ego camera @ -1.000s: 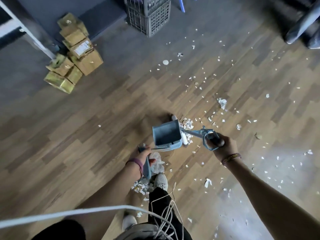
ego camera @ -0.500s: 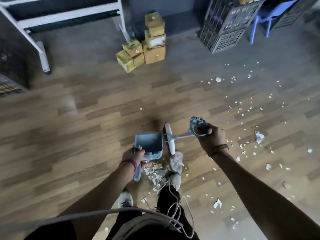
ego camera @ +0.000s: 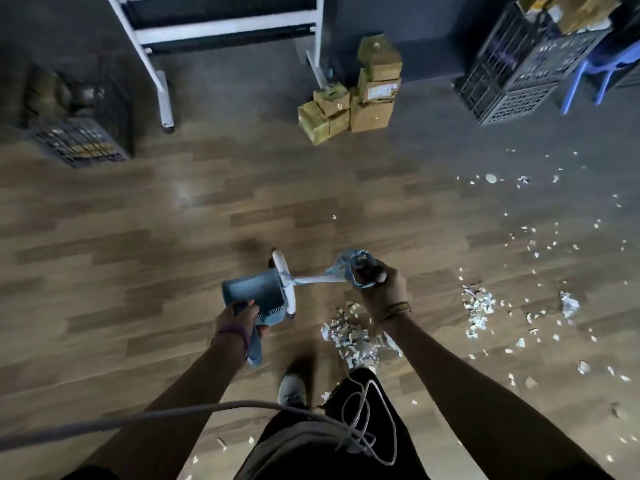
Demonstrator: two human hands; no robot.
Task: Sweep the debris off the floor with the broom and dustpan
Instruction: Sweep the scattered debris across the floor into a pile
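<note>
Carrying the blue dustpan point(ego camera: 254, 292) toward 9 o'clock since half a second ago, leaving the debris heap point(ego camera: 353, 336) no longer at its 6 o'clock but at its 4 o'clock, under the right wrist. Gripping the dustpan's handle in the left hand point(ego camera: 239, 315), fingers curling round it; whether resting on the wooden floor point(ego camera: 138, 271) or hanging just above it, not discernible. Clasping the upper end of the broom's handle in the right hand point(ego camera: 379, 285), closed round its blue looped tip, with the white broom head point(ego camera: 284, 282) standing edge-on against the pan's 3 o'clock side. Pausing, seemingly, between gathering and collecting: near heap already drawn together just ahead of the feet, not yet taken into the pan. Lying at 3 o'clock of that heap, a second heap point(ego camera: 479, 306), with loose scraps point(ego camera: 533, 244) trailing on toward 1 o'clock. Calling next, probably, for setting the pan's lip flat beside the near heap, bringing the broom head round to the heap's far side, and sweeping toward the pan in short strokes. Standing well apart at 12 o'clock, stacked cardboard boxes point(ego camera: 349, 105).
</note>
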